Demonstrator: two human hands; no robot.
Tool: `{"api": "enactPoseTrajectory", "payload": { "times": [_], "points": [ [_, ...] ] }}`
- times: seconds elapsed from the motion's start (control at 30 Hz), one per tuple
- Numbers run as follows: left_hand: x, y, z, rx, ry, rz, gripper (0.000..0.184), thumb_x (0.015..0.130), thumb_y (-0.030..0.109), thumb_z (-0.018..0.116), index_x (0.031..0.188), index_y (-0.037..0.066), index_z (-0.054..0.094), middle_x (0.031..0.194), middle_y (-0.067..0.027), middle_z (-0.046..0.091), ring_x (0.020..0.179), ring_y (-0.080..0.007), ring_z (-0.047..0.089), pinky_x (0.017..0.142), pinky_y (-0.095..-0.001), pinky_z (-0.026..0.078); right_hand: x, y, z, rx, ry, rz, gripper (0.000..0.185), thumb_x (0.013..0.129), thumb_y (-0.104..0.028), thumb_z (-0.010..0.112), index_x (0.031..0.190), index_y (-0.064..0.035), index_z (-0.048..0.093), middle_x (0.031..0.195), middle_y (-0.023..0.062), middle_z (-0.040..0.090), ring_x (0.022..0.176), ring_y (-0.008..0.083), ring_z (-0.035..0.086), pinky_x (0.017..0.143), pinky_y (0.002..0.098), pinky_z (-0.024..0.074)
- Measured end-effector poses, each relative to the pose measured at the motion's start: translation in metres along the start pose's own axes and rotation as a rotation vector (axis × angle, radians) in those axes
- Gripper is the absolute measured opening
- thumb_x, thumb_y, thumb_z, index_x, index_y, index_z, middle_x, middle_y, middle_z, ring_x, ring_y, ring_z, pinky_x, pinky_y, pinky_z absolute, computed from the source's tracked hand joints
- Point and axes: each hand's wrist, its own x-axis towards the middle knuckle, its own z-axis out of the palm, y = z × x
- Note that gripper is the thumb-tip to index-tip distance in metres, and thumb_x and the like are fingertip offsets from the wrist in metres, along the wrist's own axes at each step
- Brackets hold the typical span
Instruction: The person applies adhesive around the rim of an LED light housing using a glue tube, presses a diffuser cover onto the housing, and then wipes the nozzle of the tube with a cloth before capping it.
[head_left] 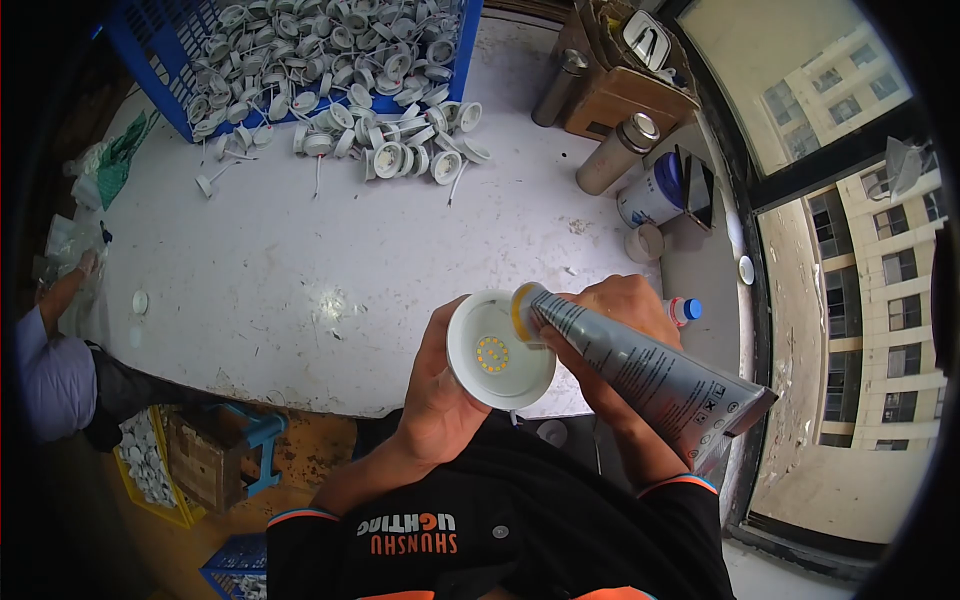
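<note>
My left hand point(438, 395) is closed around a white round LED lamp housing point(459, 370). Its open side faces up, and a ring of small yellow LEDs shows inside. In my right hand point(625, 310) is a large silver squeeze tube point(660, 385) with printed text and a yellow collar point(522, 312). The tube slants, with its collar end at the housing's right rim and its wide flat end toward the lower right. My fingers hide part of the tube's nozzle, so I cannot tell whether anything is coming out.
A blue crate point(470, 50) heaped with white lamp parts stands at the back, with more parts point(400, 150) spilled before it. Metal flasks point(618, 155), a cardboard box point(630, 105) and a white tub point(650, 195) line the right. Another person's hand point(88, 262) is at left.
</note>
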Motion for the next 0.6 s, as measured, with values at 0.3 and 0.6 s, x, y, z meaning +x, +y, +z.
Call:
{"api": "enactPoseTrajectory", "payload": {
  "times": [0.3, 0.6],
  "points": [
    [0.0009, 0.0038, 0.0032, 0.134, 0.026, 0.119, 0.077, 0.079, 0.031, 0.072, 0.134, 0.005, 0.025, 0.129, -0.0116, 0.039, 0.12, -0.02, 0.044, 0.099, -0.0354, 0.042, 0.0009, -0.0002, 0.0018, -0.032, 0.065, -0.033, 0.014, 0.069, -0.017, 0.074, 0.075, -0.0074, 0.065, 0.074, 0.0072, 0.057, 0.065, 0.0223, 0.055, 0.058, 0.0345, 0.0445],
    [0.0028, 0.0023, -0.0025, 0.336, -0.026, 0.303, 0.076, 0.074, 0.027, 0.077, 0.129, 0.006, 0.029, 0.127, -0.0132, 0.039, 0.119, -0.0215, 0.044, 0.098, -0.037, 0.042, 0.001, 0.0005, -0.0021, -0.078, 0.067, -0.081, 0.013, 0.071, -0.015, 0.073, 0.072, -0.0063, 0.063, 0.073, 0.0084, 0.055, 0.062, 0.023, 0.055, 0.056, 0.0351, 0.0436]
  ]
}}
